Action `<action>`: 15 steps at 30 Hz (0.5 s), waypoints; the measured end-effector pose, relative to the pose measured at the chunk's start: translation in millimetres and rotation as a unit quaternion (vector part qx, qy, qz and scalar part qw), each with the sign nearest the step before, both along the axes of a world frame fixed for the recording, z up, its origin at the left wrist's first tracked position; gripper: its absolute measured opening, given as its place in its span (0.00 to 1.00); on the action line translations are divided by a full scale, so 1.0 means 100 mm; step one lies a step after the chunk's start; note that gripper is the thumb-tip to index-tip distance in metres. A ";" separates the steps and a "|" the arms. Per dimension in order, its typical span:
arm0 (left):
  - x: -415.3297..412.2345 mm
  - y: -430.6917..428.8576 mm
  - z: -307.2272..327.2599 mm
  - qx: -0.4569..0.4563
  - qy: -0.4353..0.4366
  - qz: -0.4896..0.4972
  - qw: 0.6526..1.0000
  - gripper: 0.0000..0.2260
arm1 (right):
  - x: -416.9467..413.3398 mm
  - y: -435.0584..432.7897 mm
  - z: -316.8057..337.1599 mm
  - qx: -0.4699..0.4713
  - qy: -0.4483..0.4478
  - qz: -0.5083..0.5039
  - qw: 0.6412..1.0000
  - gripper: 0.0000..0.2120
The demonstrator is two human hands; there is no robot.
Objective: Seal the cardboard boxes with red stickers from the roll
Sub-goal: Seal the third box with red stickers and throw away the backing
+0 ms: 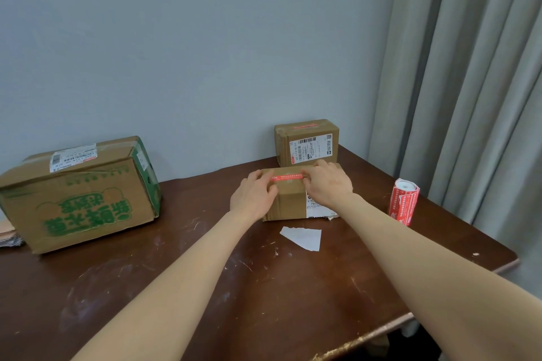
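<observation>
We see both hands on the small box point(289, 204) in the middle of the surface point(205, 287). A red sticker point(289, 177) lies across its top. The left hand point(253, 195) presses the left end and the right hand point(328, 184) the right end, each grip bent down onto the strip, closed round nothing. Just behind stands a second box point(306, 143), red strip on top. The sticker roll point(404, 202) stands upright to the right, well apart. A big green-printed box point(79, 193) sits left, and a paper scrap point(302, 237) lies nearer.

Single head-worn view, close over the near edge of the tabletop point(264, 287), faces forward and down toward its far edge (apparently slightly tilted).
</observation>
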State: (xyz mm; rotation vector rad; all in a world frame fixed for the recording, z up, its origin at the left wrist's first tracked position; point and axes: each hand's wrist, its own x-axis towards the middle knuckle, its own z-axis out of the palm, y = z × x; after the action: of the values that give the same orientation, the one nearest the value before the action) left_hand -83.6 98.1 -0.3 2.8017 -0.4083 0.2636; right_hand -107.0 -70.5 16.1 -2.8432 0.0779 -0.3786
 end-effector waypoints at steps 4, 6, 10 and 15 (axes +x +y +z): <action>-0.07 -0.03 0.01 0.044 -0.033 -0.023 0.998 0.19 | -0.08 0.02 -0.03 -0.022 -0.010 0.008 1.000 0.18; -0.07 -0.03 0.02 0.049 -0.024 -0.021 0.998 0.18 | -0.09 0.04 -0.05 -0.038 -0.006 0.006 0.999 0.18; -0.05 -0.05 0.04 0.049 0.008 -0.019 0.999 0.18 | -0.08 0.06 -0.01 -0.038 0.010 -0.002 0.999 0.18; -0.07 0.00 0.04 0.010 -0.035 -0.021 0.999 0.17 | -0.12 0.05 0.05 -0.034 0.002 0.000 0.999 0.17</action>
State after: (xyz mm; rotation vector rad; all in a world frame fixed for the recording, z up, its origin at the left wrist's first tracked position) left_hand -90.1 97.9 3.4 2.8057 -0.4877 0.3502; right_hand -118.7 -65.5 21.2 -2.9114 0.0681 -0.3829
